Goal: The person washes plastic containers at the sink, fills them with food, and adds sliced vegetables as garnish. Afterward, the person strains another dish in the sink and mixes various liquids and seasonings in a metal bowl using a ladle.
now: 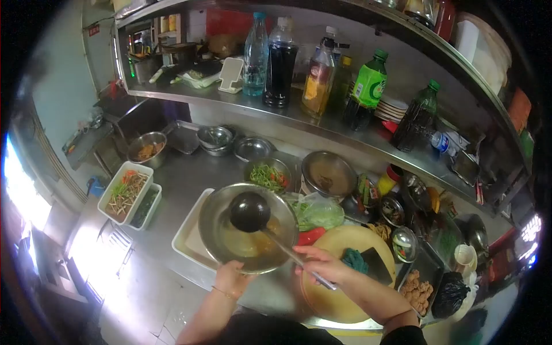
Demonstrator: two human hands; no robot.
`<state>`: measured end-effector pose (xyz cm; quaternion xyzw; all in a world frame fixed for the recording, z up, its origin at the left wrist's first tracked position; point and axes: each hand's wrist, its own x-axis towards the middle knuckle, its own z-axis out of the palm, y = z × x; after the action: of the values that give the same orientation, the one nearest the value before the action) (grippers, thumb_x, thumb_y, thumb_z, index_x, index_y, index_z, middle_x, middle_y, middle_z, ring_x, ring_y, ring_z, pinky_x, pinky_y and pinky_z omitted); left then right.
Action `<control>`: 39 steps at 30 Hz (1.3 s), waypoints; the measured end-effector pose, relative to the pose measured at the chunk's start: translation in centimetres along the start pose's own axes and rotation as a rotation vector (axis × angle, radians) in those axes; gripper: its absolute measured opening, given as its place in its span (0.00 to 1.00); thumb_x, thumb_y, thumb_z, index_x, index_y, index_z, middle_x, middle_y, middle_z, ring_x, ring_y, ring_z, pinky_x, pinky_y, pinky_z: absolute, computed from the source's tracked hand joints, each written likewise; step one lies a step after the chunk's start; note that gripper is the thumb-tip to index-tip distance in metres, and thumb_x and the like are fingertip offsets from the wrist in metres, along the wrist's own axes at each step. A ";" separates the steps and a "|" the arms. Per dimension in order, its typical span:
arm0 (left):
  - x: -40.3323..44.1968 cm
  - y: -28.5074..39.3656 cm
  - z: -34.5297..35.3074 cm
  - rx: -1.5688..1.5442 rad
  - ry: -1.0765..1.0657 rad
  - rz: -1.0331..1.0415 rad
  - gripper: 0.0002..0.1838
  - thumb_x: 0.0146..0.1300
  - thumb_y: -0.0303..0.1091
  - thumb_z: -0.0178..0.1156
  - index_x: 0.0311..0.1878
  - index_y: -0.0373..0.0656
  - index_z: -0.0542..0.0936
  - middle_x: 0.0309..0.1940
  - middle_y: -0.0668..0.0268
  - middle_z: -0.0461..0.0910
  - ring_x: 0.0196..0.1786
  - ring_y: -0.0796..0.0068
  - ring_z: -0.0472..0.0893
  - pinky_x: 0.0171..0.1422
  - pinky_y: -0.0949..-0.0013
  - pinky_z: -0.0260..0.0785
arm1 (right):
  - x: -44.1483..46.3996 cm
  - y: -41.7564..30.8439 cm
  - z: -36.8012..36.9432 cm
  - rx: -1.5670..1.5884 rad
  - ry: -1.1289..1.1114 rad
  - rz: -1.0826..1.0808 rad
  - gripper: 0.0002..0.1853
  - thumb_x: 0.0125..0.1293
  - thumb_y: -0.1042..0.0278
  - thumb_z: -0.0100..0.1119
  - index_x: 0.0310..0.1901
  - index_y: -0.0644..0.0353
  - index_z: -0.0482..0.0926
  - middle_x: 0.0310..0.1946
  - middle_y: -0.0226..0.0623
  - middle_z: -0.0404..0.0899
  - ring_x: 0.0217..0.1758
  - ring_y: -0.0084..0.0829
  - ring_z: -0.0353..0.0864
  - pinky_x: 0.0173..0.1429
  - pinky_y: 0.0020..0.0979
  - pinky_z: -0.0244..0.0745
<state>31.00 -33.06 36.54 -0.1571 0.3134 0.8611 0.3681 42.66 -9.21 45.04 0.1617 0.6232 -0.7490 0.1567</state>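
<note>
My left hand grips the near rim of a wide metal bowl, its thumb over the edge. Some yellowish liquid lies in the bottom of the bowl. In my right hand is the metal handle of a ladle, whose dark round head hangs over the bowl. Whether the ladle head touches the liquid I cannot tell. Under the bowl's left side shows a white rectangular tray. Right beneath my right hand is a round yellow cutting board, bearing a teal cloth and a dark cleaver blade.
Two white containers of cut vegetables stand at left. Behind the bowl are a bowl of green vegetables and a large metal basin. Bottles line the metal shelf above. A tray of brown fried pieces sits at right.
</note>
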 end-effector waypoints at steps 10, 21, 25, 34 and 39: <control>-3.3 1.0 -2.4 -0.153 -0.038 -0.029 0.25 0.60 0.24 0.42 0.62 0.30 0.64 0.62 0.50 0.69 0.65 0.49 0.69 0.70 0.45 0.63 | 2.5 2.9 3.1 -0.189 -0.142 0.019 0.31 0.66 0.71 0.52 0.70 0.50 0.58 0.41 0.38 0.82 0.28 0.24 0.79 0.31 0.26 0.75; -3.0 6.7 -3.3 -0.213 -0.171 -0.079 0.32 0.46 0.21 0.51 0.61 0.37 0.69 0.60 0.52 0.72 0.63 0.48 0.71 0.68 0.44 0.66 | 5.2 -14.3 1.4 -0.694 0.736 -1.063 0.06 0.66 0.69 0.55 0.39 0.61 0.77 0.29 0.30 0.78 0.32 0.22 0.76 0.38 0.27 0.73; -2.2 8.9 -4.1 -0.202 -0.206 -0.105 0.32 0.44 0.22 0.54 0.60 0.38 0.70 0.58 0.53 0.74 0.61 0.49 0.74 0.64 0.46 0.72 | 9.2 -24.4 -0.6 -0.407 1.108 -1.292 0.30 0.58 0.69 0.65 0.61 0.62 0.66 0.56 0.47 0.72 0.57 0.37 0.73 0.56 0.35 0.74; -2.5 12.8 -5.3 -0.142 -0.124 -0.127 0.28 0.48 0.26 0.56 0.58 0.40 0.70 0.53 0.56 0.76 0.52 0.51 0.78 0.46 0.52 0.82 | 16.6 -30.0 -4.3 -0.326 1.019 -1.222 0.21 0.53 0.70 0.71 0.47 0.63 0.74 0.43 0.39 0.79 0.46 0.30 0.78 0.53 0.34 0.74; -0.2 12.0 -7.4 -0.144 0.013 -0.146 0.24 0.59 0.24 0.47 0.59 0.28 0.60 0.60 0.49 0.62 0.56 0.49 0.73 0.56 0.46 0.77 | 10.1 -28.0 3.9 -0.681 0.781 -1.042 0.20 0.52 0.67 0.70 0.46 0.62 0.76 0.41 0.35 0.81 0.44 0.26 0.80 0.51 0.32 0.75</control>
<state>22.64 -44.40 36.11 -0.2110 0.2408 0.8514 0.4155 21.21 -8.51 65.97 0.0417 0.8277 -0.3791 -0.4116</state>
